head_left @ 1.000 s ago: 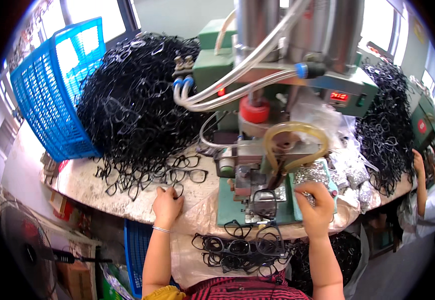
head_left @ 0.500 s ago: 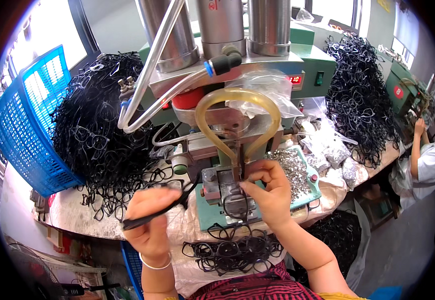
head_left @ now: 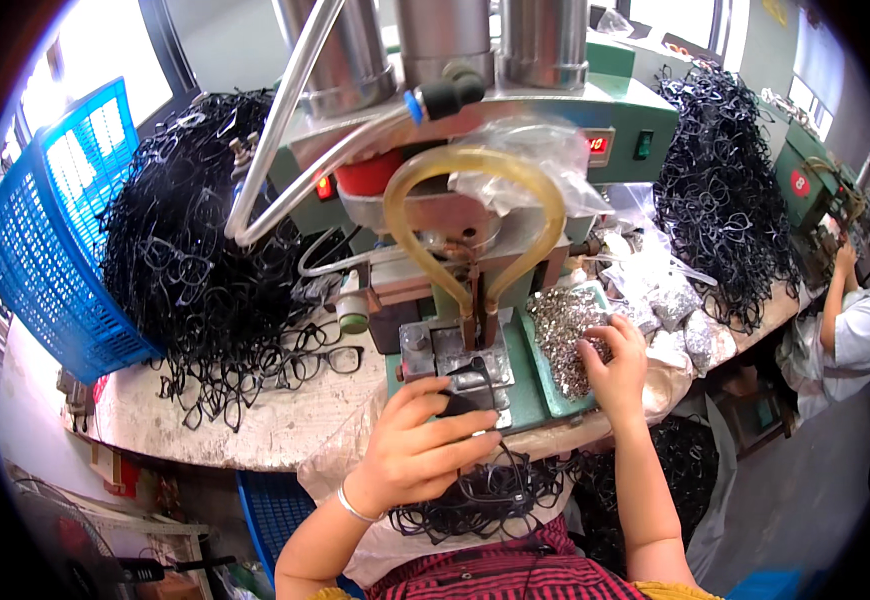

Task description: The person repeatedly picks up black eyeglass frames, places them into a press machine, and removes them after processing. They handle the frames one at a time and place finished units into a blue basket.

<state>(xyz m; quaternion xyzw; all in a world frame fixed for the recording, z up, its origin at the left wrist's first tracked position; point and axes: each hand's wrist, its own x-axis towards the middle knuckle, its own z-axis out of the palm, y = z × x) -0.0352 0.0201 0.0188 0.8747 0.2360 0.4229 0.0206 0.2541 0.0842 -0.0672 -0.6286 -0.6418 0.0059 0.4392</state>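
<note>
While gripping one black frame (head_left: 455, 405) at the press (head_left: 455, 350), left hand (head_left: 415, 450) closed around it; right hand (head_left: 610, 360) pinching among silver parts (head_left: 565, 335) in one green tray (head_left: 540, 385); two frame heaps (head_left: 195, 250) on counter (head_left: 255, 430).

Left hand (head_left: 417, 448): raised from the lower edge on a bent forearm, fingers curled inward in a pinching hold, thin bangle at the wrist. Right hand (head_left: 610, 362): forearm extended upward, wrist bent, fingers bunched and pointing down.
</note>
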